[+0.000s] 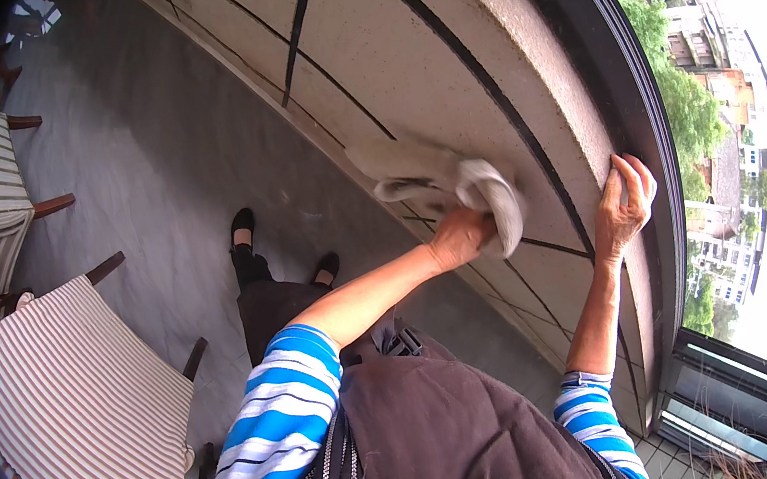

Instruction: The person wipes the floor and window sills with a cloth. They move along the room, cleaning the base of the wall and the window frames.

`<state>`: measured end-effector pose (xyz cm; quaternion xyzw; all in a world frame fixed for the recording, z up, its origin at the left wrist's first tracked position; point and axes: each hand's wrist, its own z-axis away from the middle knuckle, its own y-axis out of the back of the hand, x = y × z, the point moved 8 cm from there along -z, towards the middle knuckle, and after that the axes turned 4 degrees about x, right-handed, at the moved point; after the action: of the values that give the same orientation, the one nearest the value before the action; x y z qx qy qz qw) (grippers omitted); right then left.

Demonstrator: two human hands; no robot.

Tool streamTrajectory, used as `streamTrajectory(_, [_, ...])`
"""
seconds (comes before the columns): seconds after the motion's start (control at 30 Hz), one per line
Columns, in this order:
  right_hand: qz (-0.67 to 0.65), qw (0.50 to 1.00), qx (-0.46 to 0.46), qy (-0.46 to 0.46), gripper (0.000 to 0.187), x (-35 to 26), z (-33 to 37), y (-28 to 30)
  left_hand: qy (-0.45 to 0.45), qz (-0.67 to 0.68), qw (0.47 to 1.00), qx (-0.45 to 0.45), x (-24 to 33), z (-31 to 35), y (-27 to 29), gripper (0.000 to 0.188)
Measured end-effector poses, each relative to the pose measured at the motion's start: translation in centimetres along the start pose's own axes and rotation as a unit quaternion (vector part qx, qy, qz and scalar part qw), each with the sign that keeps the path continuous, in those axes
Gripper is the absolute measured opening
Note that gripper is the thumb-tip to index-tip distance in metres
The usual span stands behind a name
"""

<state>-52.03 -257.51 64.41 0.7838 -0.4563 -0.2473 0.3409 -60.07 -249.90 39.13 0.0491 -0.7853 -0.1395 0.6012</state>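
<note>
My left hand (461, 237) is closed round a bunched pale grey cloth (495, 201), held against the beige tiled wall (436, 48). The cloth is smeared by motion, with a loose part trailing to the left. To the right, my right hand (626, 206) rests on the stone ledge (539, 35) beside the dark window frame (641, 99). Its fingers are extended and slightly bent over the ledge, with no object visible in them.
Striped upholstered chairs (83, 386) stand at the left on the grey marbled floor (136, 127). Below me show my dark shoes (243, 224) and brown apron (448, 434). Trees and buildings (730, 145) appear through the window.
</note>
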Motion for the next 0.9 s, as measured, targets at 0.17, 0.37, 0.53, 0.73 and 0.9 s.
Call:
streamTrajectory(0.17, [-0.018,1.0,0.006,0.004,0.018,-0.1,-0.2,0.0,0.128,0.025,0.97,0.206,-5.9,4.6,6.6,0.031])
streamTrajectory(0.37, [-0.023,1.0,0.009,-0.002,0.017,0.2,0.0,-0.1,0.165,0.133,0.782,0.586,-15.1,4.5,33.1,0.011])
streamTrajectory(0.53, [-0.015,1.0,0.009,0.001,0.017,0.0,-0.1,-0.2,0.198,0.066,0.786,0.582,-18.7,-3.5,38.6,0.05])
streamTrajectory(0.73, [-0.02,1.0,0.02,-0.009,0.016,0.3,0.2,-0.2,0.313,0.011,0.889,0.334,-13.8,-1.7,14.3,0.074])
streamTrajectory(0.9, [-0.016,1.0,-0.007,0.011,0.016,0.5,-0.1,-0.3,0.242,0.108,0.963,0.049,-6.2,-0.4,4.4,0.059])
